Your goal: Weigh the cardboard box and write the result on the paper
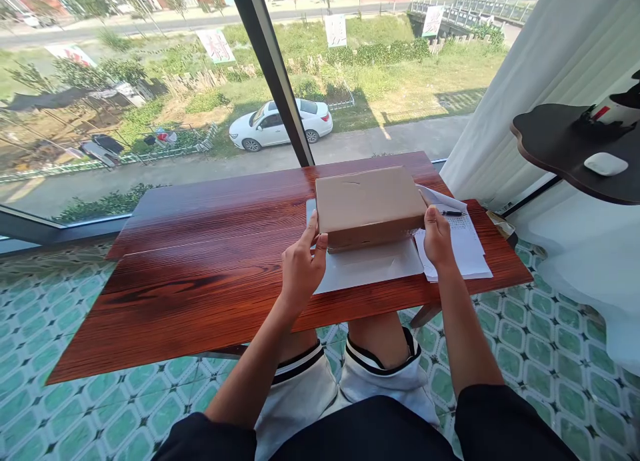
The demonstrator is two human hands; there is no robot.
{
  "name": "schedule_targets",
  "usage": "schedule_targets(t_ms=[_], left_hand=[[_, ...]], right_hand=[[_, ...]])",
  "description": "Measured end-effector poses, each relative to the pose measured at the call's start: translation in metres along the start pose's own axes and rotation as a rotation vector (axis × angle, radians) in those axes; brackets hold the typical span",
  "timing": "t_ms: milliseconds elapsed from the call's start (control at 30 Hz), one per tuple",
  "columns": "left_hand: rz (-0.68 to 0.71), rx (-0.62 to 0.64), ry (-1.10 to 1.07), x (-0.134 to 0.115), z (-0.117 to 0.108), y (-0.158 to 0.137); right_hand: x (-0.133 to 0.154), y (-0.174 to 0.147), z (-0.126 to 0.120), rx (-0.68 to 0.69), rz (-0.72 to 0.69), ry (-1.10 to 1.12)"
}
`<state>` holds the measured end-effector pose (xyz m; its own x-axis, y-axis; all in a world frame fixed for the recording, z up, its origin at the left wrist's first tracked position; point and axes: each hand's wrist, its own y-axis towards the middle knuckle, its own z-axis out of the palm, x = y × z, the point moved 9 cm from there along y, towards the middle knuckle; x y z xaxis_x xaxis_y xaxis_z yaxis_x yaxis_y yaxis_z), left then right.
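A closed brown cardboard box (370, 198) is held between my two hands over the table. My left hand (303, 261) grips its left end near the front corner, with the thumb at the front. At the right end, my right hand (437, 236) is wrapped round the other front corner. Beneath the box lies a flat pale grey sheet or mat (373, 266), partly covered by it. Whether the box's far bottom edge touches the mat is hidden.
White papers with writing (463, 251) lie to the right of the box, with a black pen (453, 213) on top. The reddish wooden table (200, 268) stands against a large window. A dark wall shelf (560, 141) at right carries a white mouse-like object (606, 164).
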<state>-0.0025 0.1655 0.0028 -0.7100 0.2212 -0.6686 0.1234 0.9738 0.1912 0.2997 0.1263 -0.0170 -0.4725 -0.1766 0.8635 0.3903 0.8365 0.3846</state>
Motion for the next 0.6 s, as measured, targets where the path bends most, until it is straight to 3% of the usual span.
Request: schedule_targets(t_ms=[100,167,300,367,533,600], left_hand=[[0.038,-0.018,-0.061,0.002,-0.01,0.003],[0.075,-0.077,-0.11,0.005,-0.024,0.004],[0.218,-0.234,-0.265,0.001,-0.063,-0.005],[0.308,-0.256,-0.347,-0.01,-0.081,-0.014],[0.583,-0.151,-0.391,-0.065,-0.118,-0.047],[0.722,-0.013,-0.358,-0.091,-0.123,-0.06]], right_hand=[[-0.003,0.001,-0.003,0.044,0.027,0.089],[0.004,-0.001,-0.015,-0.015,-0.007,0.066],[0.058,-0.02,-0.046,-0.339,-0.247,-0.031],[0.094,-0.034,-0.043,-0.359,-0.398,-0.021],[0.159,-0.054,0.024,0.106,-0.646,-0.027],[0.174,-0.064,0.056,0.267,-0.716,-0.025]])
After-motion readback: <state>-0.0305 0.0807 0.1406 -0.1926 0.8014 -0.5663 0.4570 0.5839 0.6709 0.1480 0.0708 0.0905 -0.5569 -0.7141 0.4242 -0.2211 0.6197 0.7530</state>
